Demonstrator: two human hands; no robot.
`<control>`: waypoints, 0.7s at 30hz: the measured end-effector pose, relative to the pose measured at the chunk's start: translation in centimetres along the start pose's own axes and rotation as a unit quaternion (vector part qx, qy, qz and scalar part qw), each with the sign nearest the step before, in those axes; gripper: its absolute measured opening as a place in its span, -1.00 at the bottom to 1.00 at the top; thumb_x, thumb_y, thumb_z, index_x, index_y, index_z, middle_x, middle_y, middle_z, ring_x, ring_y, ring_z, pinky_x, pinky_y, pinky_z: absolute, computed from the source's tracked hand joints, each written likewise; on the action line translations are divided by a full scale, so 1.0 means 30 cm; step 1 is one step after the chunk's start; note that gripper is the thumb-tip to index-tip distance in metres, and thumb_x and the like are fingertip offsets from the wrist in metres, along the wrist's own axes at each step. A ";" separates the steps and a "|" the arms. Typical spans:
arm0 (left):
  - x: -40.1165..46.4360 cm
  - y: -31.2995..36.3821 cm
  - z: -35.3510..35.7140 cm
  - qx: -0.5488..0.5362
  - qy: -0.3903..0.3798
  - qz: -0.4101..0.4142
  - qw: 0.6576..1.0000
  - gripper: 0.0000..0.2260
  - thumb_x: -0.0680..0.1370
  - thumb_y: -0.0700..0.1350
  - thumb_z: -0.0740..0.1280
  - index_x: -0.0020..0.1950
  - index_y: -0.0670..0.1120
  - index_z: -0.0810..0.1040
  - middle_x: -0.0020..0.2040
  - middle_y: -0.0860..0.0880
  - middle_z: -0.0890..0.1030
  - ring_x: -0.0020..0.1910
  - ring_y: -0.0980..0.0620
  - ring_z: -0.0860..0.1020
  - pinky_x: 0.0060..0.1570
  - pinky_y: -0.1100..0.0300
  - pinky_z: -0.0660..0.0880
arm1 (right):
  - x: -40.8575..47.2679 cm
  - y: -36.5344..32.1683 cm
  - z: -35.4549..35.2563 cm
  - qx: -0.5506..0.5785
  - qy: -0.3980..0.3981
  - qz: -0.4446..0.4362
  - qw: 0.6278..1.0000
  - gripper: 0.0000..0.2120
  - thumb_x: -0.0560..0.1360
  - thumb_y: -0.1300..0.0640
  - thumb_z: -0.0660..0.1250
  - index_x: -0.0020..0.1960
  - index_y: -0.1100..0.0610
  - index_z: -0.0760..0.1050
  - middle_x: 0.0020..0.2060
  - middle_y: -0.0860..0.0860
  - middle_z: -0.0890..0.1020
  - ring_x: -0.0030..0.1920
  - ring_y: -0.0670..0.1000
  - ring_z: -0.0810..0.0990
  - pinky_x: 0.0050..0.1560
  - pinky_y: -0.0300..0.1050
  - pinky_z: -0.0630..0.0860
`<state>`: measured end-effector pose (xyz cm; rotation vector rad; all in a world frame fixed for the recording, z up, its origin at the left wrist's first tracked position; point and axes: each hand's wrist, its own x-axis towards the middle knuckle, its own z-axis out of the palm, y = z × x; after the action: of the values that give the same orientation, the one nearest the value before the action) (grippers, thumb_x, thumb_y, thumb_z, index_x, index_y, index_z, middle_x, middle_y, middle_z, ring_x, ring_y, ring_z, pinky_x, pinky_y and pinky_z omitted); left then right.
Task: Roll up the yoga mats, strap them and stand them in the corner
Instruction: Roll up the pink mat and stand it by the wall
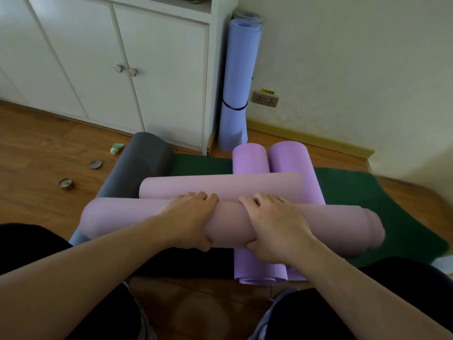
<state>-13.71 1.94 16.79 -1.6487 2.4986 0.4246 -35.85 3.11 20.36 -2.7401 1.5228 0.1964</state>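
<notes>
A pale pink yoga mat (pixel 331 227) lies rolled up across the pile in front of me. My left hand (pixel 188 217) and my right hand (pixel 272 227) grip it side by side at its middle, fingers over the top, thumbs underneath. Its loose flap (pixel 220 185) lies flat just beyond the roll. Under it two purple rolled mats (pixel 250 160) point away from me on a flat dark green mat (pixel 392 204). A grey rolled mat (pixel 144 155) lies at the left. A blue rolled mat (pixel 239 82) with a black strap stands in the corner.
White cabinet doors (pixel 159 77) stand at the back left, a wall socket (pixel 266 99) at the right of the corner. A small green tube (pixel 117 148) and two round tins (pixel 66 184) lie on the wooden floor at the left. My knees frame the bottom edge.
</notes>
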 end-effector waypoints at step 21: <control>0.005 0.031 0.038 0.042 0.036 0.006 0.998 -0.17 0.32 0.29 0.55 0.42 -0.02 0.26 0.26 -0.02 0.47 0.18 -0.08 0.52 0.19 -0.01 0.53 | -0.003 0.006 -0.009 0.024 -0.029 0.016 0.999 -0.23 0.35 -0.29 0.49 0.45 -0.07 0.31 0.22 -0.02 0.60 0.18 0.11 0.60 0.18 0.04 0.57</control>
<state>-14.70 2.48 15.81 -1.6484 2.5405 0.2629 -36.02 3.06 20.65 -2.6505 1.5367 0.2358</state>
